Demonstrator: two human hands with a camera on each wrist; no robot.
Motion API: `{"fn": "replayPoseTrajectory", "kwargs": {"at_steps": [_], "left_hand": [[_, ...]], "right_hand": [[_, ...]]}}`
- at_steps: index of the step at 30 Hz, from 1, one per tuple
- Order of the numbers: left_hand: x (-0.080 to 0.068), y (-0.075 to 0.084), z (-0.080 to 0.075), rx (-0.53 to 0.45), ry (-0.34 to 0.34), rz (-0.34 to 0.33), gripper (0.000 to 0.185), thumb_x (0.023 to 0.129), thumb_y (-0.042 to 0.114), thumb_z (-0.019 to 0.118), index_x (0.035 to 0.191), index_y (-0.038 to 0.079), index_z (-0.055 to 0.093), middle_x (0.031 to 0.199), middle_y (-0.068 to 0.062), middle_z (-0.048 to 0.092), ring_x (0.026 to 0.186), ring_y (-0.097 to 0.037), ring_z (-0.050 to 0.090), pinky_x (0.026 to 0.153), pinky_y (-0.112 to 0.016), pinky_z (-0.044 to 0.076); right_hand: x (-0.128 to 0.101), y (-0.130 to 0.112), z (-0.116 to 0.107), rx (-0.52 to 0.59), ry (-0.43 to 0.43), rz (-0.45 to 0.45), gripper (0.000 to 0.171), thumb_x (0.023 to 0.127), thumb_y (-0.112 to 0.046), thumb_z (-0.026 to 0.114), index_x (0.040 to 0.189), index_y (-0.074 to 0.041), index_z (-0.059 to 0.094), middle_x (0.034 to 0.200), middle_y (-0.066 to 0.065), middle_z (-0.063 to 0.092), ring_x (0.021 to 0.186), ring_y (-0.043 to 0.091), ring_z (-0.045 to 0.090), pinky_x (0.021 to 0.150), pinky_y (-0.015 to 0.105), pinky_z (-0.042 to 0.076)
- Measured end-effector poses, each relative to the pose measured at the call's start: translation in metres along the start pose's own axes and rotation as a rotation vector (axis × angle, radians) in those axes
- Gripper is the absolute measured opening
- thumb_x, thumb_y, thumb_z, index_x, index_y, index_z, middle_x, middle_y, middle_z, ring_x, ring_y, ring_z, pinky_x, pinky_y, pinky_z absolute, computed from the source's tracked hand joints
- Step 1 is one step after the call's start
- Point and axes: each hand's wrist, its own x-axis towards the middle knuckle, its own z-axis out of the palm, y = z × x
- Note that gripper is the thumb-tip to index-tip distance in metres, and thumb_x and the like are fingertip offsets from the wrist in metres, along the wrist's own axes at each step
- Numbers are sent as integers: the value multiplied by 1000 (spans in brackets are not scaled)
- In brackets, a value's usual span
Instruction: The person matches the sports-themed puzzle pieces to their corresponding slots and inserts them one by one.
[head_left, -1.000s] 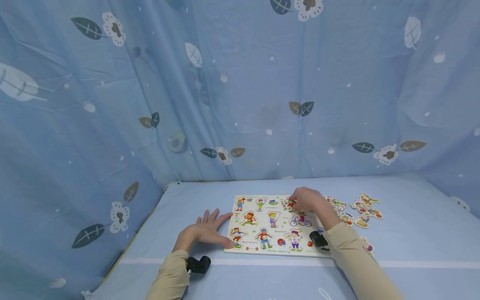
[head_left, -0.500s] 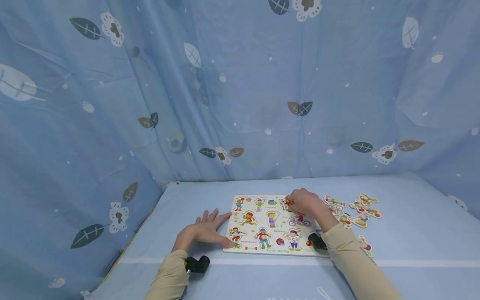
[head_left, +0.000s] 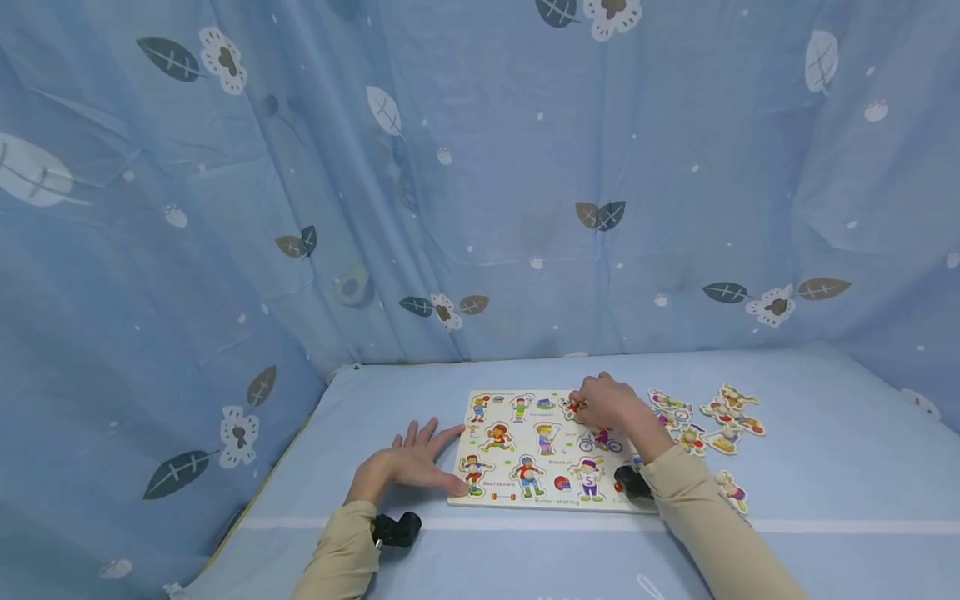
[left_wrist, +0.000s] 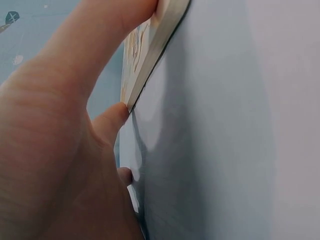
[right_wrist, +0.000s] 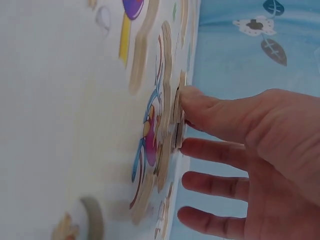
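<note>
I see the left hand point(head_left: 408, 467) spread flat, fingers straight, pressing the left edge of the puzzle board point(head_left: 525, 492) on the blue table point(head_left: 825, 467). The right hand point(head_left: 611, 404) pinches a puzzle piece point(head_left: 572, 407) against the board's upper row. Loose pieces point(head_left: 723, 417) lie just right of the board.

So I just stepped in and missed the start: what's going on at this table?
A person is working on a wooden puzzle board printed with sports figures. The left hand lies flat, fingers spread, bracing the board's left edge. The right hand has a grip on a small puzzle piece at the board's far right part, pinched between thumb and finger. More loose pieces lie on the blue table to the right of the board.
</note>
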Motion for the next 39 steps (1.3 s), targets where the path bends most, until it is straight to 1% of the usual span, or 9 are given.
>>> {"fn": "replayPoseTrajectory", "kwargs": {"at_steps": [6, 12, 17, 19, 22, 24, 27, 33, 39], "left_hand": [[0, -1, 0, -5, 3, 8, 107, 67, 69, 73, 157, 34, 25, 165, -19, 9, 149, -48, 0, 117, -66, 9], [0, 1, -2, 2, -1, -10, 107, 67, 69, 74, 156, 33, 26, 164, -19, 10, 149, -48, 1, 117, -65, 9], [1, 0, -2, -12, -13, -11, 108, 67, 70, 74, 156, 32, 27, 164, -19, 10, 149, -48, 0, 117, -65, 7], [1, -1, -1, -13, -12, -9, 108, 66, 72, 73, 156, 33, 27, 164, -19, 10, 149, -48, 0, 117, -65, 7], [2, -2, 1, -21, 1, 0, 109, 65, 73, 73, 155, 32, 29, 164, -19, 11, 149, -48, 1, 117, -65, 7], [2, -2, 1, -20, 5, 6, 109, 65, 73, 73, 155, 32, 28, 164, -19, 11, 149, -48, 1, 117, -65, 7], [0, -2, 2, -29, 8, 11, 109, 65, 73, 73, 155, 30, 29, 164, -20, 11, 149, -49, 1, 117, -66, 7], [-1, -3, 1, -26, 14, 0, 106, 66, 69, 75, 155, 31, 31, 164, -19, 11, 149, -48, 0, 117, -66, 7], [-2, -1, 0, -43, 2, 4, 105, 66, 68, 75, 155, 31, 31, 164, -19, 10, 149, -48, -1, 117, -65, 5]], "right_hand": [[0, -7, 1, -55, -1, 27, 12, 92, -18, 66, 97, -8, 68, 94, 9, 55, 88, 27, 45, 71, 45, 41], [-2, -9, -1, -43, -14, 21, 6, 93, -16, 64, 91, -12, 60, 92, 8, 51, 84, 27, 43, 68, 41, 35], [-2, -2, -2, -5, -26, -18, 15, 91, -14, 63, 105, -11, 67, 95, 10, 56, 81, 26, 48, 64, 39, 36], [-2, 2, -2, 26, -30, -28, 28, 92, -16, 65, 119, -10, 67, 104, 11, 60, 90, 29, 55, 67, 41, 42], [-4, 10, -7, 93, -26, -38, 40, 95, -20, 65, 133, -7, 61, 121, 19, 60, 109, 38, 58, 81, 51, 50], [-6, 16, -13, 148, 0, -31, 50, 96, -23, 65, 141, -6, 54, 134, 23, 55, 123, 42, 52, 95, 56, 48], [-11, 30, -24, 226, 29, -16, 50, 97, -23, 63, 142, -3, 52, 140, 26, 52, 126, 44, 51, 99, 57, 46], [-30, 70, -39, 356, 117, 61, 49, 99, -23, 60, 140, 1, 51, 138, 30, 51, 121, 48, 52, 93, 57, 50], [-43, 102, -32, 373, 143, 177, 44, 98, -16, 60, 134, 7, 54, 131, 34, 53, 117, 49, 53, 94, 59, 48]]}}
